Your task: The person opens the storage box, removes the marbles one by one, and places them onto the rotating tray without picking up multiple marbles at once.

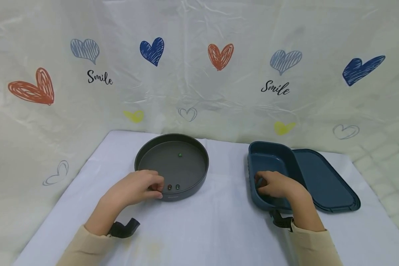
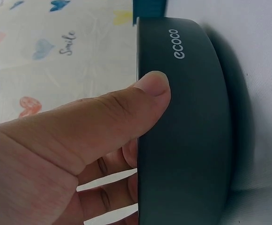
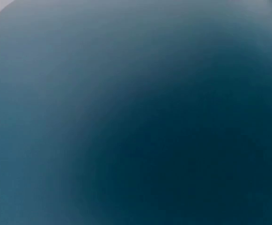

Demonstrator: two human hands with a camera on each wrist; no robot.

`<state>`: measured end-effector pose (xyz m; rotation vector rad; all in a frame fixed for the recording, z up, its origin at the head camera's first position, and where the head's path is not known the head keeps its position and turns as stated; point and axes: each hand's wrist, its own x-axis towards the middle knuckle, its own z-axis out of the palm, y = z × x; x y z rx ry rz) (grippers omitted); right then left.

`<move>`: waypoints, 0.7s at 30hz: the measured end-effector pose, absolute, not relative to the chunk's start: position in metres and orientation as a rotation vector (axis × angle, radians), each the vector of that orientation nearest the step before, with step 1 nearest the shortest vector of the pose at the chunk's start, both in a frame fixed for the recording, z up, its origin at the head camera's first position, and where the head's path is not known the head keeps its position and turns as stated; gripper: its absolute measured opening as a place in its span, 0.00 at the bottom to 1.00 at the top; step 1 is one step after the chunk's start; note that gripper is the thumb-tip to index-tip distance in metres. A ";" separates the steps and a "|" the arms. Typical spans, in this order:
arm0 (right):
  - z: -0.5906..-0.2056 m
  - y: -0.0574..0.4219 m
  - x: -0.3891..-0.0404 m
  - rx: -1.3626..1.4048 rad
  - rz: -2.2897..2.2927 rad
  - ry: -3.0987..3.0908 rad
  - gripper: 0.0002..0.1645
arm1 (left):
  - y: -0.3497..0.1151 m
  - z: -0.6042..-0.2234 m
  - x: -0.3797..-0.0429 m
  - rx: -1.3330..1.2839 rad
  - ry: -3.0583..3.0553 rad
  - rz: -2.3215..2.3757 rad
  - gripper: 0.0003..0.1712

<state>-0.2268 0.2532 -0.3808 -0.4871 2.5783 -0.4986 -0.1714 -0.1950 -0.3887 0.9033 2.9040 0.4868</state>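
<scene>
A round dark grey tray (image 1: 173,168) holds a few small marbles: a green marble (image 1: 180,155) toward the back, a brownish marble (image 1: 169,187) and a greenish one (image 1: 177,187) by the near rim. My left hand (image 1: 140,187) grips the tray's near-left rim, thumb (image 2: 152,86) on the outer wall, fingers over the inside. On the right, my right hand (image 1: 275,184) reaches down inside a blue plastic box (image 1: 269,155), fingers bent near its left wall. I cannot tell whether they hold anything; in the right wrist view only the blurred blue box (image 3: 56,117) shows.
A flat blue lid (image 1: 332,181) lies right of the box, against its side. Both containers stand near the back of a table covered with white cloth (image 1: 219,229). Behind hangs a pale sheet (image 1: 199,85) printed with hearts. A dark strap (image 1: 123,228) sits at the left wrist.
</scene>
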 end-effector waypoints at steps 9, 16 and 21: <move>-0.386 0.254 -0.227 -0.426 -0.530 2.501 0.12 | -0.194 -0.388 -0.171 0.899 2.901 0.489 0.16; -0.388 0.253 -0.224 -0.373 -0.606 2.434 0.13 | -0.195 -0.390 -0.172 0.898 2.896 0.499 0.17; -0.388 0.250 -0.223 -0.350 -0.600 2.423 0.14 | -0.196 -0.390 -0.172 0.895 2.895 0.512 0.16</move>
